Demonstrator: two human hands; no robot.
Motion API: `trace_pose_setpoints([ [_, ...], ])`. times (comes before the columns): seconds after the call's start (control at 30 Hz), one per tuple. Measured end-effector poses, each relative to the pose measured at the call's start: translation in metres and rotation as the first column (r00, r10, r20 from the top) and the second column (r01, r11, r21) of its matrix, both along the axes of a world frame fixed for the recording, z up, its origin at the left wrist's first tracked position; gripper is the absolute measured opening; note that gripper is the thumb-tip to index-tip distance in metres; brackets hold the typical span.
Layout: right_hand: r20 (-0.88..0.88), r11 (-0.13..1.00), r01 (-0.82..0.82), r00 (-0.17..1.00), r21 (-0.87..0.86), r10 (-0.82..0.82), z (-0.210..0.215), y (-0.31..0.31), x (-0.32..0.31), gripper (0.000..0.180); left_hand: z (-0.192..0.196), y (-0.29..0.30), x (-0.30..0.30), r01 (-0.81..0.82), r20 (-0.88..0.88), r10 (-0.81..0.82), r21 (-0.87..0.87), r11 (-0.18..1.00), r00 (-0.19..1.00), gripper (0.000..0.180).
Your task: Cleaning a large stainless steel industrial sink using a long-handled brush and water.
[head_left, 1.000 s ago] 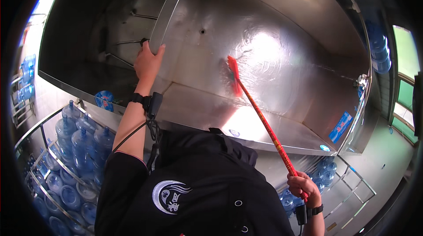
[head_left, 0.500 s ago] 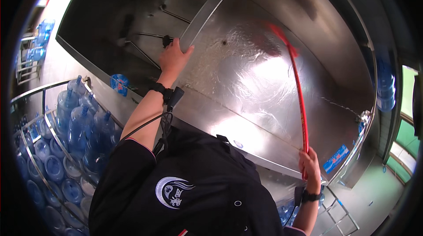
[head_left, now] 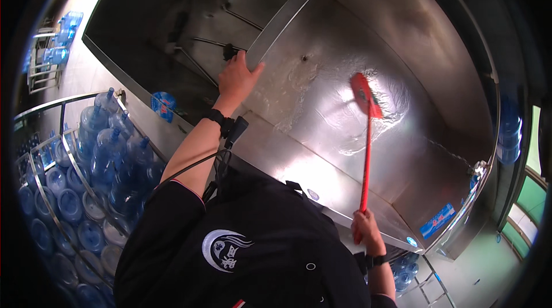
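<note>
My right hand (head_left: 369, 233) is wrapped round the lower end of a long-handled red scrub brush (head_left: 367, 161). The broad head of the brush rests on the wet floor of a stainless steel basin (head_left: 328, 158), with water rippling round its bristles. A raised metal divider (head_left: 292, 12) splits the basin in two. Over the near end of that divider lies my left hand (head_left: 237, 82), fingers on one side and thumb on the other, gripping it. A black strap with a small device and cable sits at my left wrist.
Racked blue water bottles (head_left: 106, 153) crowd the left side. More bottles (head_left: 59, 55) stand on a far-left rack. Metal bars (head_left: 198, 66) lie in the darker left compartment. Water streams from a fitting (head_left: 478, 170) at the right rim. A drain hole (head_left: 305, 58) shows in the basin floor.
The brush head has come nearer and swung so its red back shows. My right hand has shifted left and down with the handle; my left hand stays on the divider.
</note>
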State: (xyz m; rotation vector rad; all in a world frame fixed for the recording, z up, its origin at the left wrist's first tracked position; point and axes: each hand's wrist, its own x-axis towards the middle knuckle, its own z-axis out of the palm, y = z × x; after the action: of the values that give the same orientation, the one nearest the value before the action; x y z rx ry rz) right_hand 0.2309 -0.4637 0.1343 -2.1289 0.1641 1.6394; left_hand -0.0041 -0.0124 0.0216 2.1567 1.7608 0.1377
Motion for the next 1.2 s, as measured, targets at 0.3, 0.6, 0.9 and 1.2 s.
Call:
trace_pose_setpoints([
  [0.3,-0.368,0.918,0.395,0.859,0.034,-0.356,0.123,0.003,-0.038,0.011,-0.003,0.001,0.002,0.010,0.034,-0.010,-0.005,1.000,0.999,0.058],
  [0.6,0.113,0.789,-0.483,0.822,-0.380,0.558,0.143,-0.085,0.005,0.030,-0.004,0.003,-0.004,0.017,0.050,-0.017,-0.008,1.000,0.999,0.060],
  [0.9,0.064,0.573,-0.651,0.631,-0.498,0.773,0.140,-0.074,0.031,0.028,-0.014,0.003,-0.005,0.026,0.048,-0.027,0.021,0.999,0.998,0.064],
  [1.2,0.171,0.372,-0.824,0.331,-0.428,0.928,0.087,-0.088,0.015,0.028,-0.011,0.004,-0.002,0.018,0.057,-0.020,0.041,0.999,0.998,0.055],
])
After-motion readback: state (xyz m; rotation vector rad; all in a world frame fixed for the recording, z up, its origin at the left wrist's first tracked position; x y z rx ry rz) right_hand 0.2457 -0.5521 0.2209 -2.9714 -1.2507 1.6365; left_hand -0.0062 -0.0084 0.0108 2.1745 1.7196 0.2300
